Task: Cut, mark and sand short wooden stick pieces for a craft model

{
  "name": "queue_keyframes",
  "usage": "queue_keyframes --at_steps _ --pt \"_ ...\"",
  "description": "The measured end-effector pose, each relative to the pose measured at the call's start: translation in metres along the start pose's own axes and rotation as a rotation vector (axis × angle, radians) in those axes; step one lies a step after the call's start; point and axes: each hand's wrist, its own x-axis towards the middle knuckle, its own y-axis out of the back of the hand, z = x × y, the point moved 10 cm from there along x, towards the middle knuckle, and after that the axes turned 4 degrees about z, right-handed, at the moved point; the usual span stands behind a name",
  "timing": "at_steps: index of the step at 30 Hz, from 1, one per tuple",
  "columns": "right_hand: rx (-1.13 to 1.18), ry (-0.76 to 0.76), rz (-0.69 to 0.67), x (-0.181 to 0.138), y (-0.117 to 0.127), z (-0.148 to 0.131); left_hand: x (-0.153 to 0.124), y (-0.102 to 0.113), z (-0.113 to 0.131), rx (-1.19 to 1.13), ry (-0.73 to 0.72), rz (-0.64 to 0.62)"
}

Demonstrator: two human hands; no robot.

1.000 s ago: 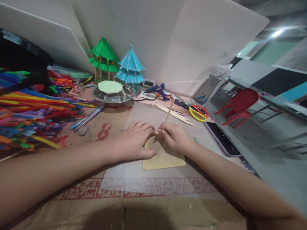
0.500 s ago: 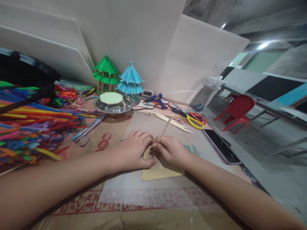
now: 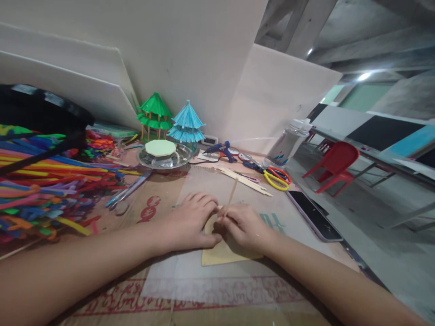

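At the centre of the frame, the right hand point(image 3: 246, 226) grips a thin wooden stick point(image 3: 233, 191); I see less of it above the fist than a moment ago. The left hand point(image 3: 193, 222), thumb spread wide, still rests on the yellow card point(image 3: 224, 256), lower centre.

My left hand point(image 3: 195, 222) can slide back toward me over the pale sheet point(image 3: 183, 277), but my right hand point(image 3: 244, 226), just beside it, and the thin stick point(image 3: 233, 191) poking up there block a crossing. Leftward, pens point(image 3: 131, 188) and heaped pipe cleaners point(image 3: 50, 181) bar a low sweep. Ahead lie flat sticks point(image 3: 244, 181), scissors point(image 3: 267, 174) and a glue gun point(image 3: 220, 148), with a white board point(image 3: 204, 68) standing behind. Rightward, the phone point(image 3: 314, 216) sits near the edge of the tabletop point(image 3: 343, 256). I have room to lift.
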Motion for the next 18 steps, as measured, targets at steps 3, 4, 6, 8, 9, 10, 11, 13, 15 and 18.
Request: queue_keyframes --at_steps 3,4,6,8,9,10,11,13,15,18 --pt "-0.017 0.023 0.015 0.0008 0.0017 -0.0023 0.0008 0.0011 0.0003 0.007 -0.001 0.013" --pt "-0.04 0.021 0.031 0.0014 0.0035 -0.0017 0.001 0.0013 0.0004 0.006 0.001 0.014" --pt "-0.06 0.01 0.042 0.0027 0.0048 -0.0001 0.0011 0.0011 0.001 0.003 0.0 0.008" --pt "-0.027 0.01 0.022 0.0036 0.0026 -0.0002 0.0011 0.0005 0.001 0.001 -0.001 -0.001" --pt "-0.012 0.016 0.007 0.0038 0.0012 -0.0007 0.0011 0.0003 0.0005 0.001 0.001 -0.002" --pt "-0.011 0.022 0.0 0.0039 0.0006 -0.0009 0.0011 -0.0001 -0.0003 0.001 0.003 -0.003" --pt "-0.03 0.026 0.002 0.0039 0.001 -0.0007 0.0011 -0.0003 -0.0012 0.0 0.006 -0.002" --pt "-0.097 0.008 0.021 0.0031 0.0037 0.002 0.0011 -0.0011 -0.0022 -0.004 0.003 0.0" --pt "-0.107 -0.017 0.022 0.002 0.004 0.004 0.0011 -0.002 -0.0019 -0.007 -0.006 -0.001" --pt "0.002 -0.005 -0.014 0.003 -0.0011 0.0024 0.001 -0.0027 -0.0024 0.014 -0.005 -0.002"
